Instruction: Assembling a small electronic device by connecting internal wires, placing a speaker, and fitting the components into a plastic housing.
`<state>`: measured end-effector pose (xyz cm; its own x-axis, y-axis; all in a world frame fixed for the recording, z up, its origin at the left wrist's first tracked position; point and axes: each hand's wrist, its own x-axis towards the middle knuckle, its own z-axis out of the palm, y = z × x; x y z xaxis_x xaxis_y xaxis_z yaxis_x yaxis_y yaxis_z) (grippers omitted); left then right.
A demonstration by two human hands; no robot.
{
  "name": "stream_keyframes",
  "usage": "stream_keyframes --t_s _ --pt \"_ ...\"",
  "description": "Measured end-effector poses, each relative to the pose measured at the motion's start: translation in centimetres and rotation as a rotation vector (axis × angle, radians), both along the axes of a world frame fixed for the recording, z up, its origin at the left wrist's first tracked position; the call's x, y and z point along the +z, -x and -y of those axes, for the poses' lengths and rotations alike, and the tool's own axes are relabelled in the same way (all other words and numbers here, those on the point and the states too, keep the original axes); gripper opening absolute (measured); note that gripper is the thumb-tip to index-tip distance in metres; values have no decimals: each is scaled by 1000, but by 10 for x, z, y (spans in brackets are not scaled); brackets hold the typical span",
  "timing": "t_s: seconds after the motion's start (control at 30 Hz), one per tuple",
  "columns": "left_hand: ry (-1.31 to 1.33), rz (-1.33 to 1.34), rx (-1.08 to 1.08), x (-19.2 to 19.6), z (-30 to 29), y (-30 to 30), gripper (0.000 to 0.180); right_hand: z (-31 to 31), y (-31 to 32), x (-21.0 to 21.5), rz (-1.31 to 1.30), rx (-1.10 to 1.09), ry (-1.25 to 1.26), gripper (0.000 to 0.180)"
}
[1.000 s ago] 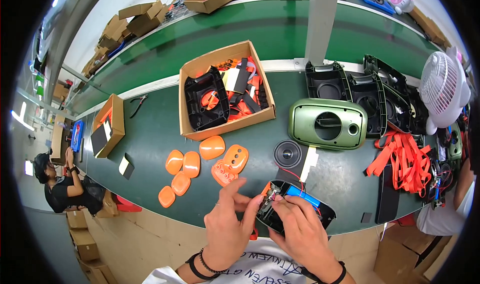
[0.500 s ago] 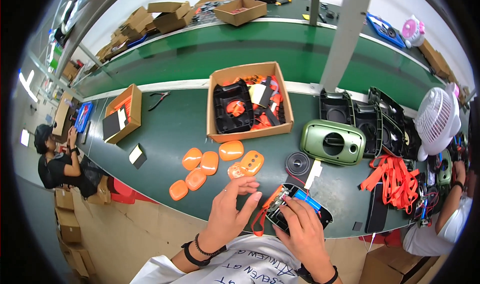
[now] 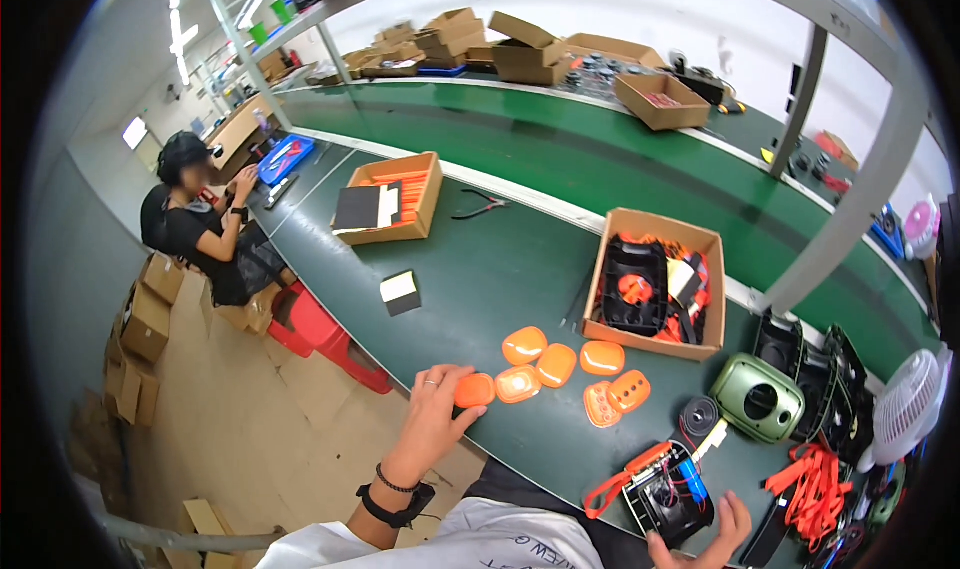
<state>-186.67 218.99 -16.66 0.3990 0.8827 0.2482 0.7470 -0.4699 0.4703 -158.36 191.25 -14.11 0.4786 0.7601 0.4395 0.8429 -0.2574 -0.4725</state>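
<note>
Now, well left of the open black housing [image 3: 688, 517], the left hand's [image 3: 432, 419] fingers straddle an orange cover [image 3: 477, 390] by the bench's [image 3: 555, 447] front edge; whether they pinch, I cannot tell. Right hand [image 3: 714, 555], fingers spread, is beside the housing. Bare bench opens left of it; a speaker [image 3: 699, 415] and green shell [image 3: 737, 401] crowd behind.

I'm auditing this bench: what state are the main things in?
Person's left hand: touching glossy orange plastic cover; grip unclear.
Person's right hand: open, empty.
Black plastic housing: open, wires exposed.
Green rounded shell: round opening uncovered.
Large brown cardboard box: open, filled.
Smaller brown cardboard box: open, filled.
Black-and-red pliers: handles spread.
White plastic fan: running or off, unclear.
</note>
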Motion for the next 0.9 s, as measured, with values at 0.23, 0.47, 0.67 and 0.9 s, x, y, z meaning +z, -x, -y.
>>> stream_keyframes --t_s 0.23,0.47,0.67,0.9 --pt "194 122 6 -2 -9 29 41 11 10 -46 -84 -50 1 99" --pt "383 485 -566 26 26 -9 37 -32 56 -32 63 -203 -76 108" --pt "1035 703 -972 40 68 -68 55 -23 52 -16 -17 -94 -260 99" --pt "1302 825 -1188 -2 95 -133 78 -6 52 7 -589 439 -224 75"
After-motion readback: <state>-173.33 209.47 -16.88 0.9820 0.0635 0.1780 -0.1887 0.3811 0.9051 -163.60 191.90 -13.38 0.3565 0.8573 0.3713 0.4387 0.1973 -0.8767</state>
